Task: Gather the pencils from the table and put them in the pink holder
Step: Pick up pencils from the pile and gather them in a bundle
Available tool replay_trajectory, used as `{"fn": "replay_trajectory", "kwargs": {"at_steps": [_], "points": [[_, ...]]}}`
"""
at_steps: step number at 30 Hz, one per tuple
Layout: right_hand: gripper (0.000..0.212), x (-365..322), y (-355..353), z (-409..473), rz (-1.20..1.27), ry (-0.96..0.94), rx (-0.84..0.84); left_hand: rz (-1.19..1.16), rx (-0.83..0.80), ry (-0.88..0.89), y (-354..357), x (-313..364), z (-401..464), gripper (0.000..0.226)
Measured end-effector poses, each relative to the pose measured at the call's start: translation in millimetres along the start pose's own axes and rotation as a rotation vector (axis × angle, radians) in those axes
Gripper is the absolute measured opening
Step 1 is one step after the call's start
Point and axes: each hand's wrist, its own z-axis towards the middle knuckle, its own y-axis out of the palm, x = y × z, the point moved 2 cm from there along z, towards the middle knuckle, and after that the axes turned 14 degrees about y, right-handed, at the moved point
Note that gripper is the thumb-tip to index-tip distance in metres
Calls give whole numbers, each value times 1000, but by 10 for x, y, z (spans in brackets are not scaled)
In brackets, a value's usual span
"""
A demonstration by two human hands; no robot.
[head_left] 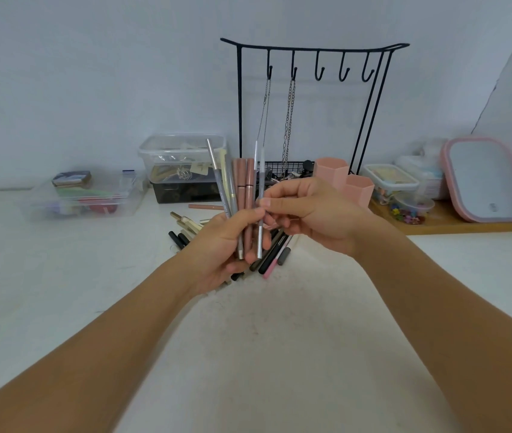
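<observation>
My left hand [220, 245] holds an upright bunch of pencils [242, 185] above the white table [279, 339]: grey, cream and dusty pink ones fanned out. My right hand [307, 210] pinches a thin grey and silver pencil [261, 195] at the right side of that bunch, thumb and forefinger closed on it. Under both hands lies a loose pile of pencils [275, 254], black, brown, pink and gold. One pink pencil [206, 207] lies alone further back. The pink holder [357, 189], made of hexagonal cups, stands behind my right hand and looks empty.
A black wire jewellery stand [311, 89] with chains rises behind the pencils. Clear plastic boxes [183, 151] [80, 198] sit at the back left. At the right, a wooden tray [467, 226] carries small containers and a pink-framed mirror [485, 179].
</observation>
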Motion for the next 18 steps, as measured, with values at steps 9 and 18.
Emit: {"fn": "replay_trajectory", "kwargs": {"at_steps": [9,18], "points": [[5,61,55,60,87,26,30,134,-49,-8,6,45,-16,20],[17,139,-350,104,-1001,-75,398,95,168,56,-99,-2,56,17]]}}
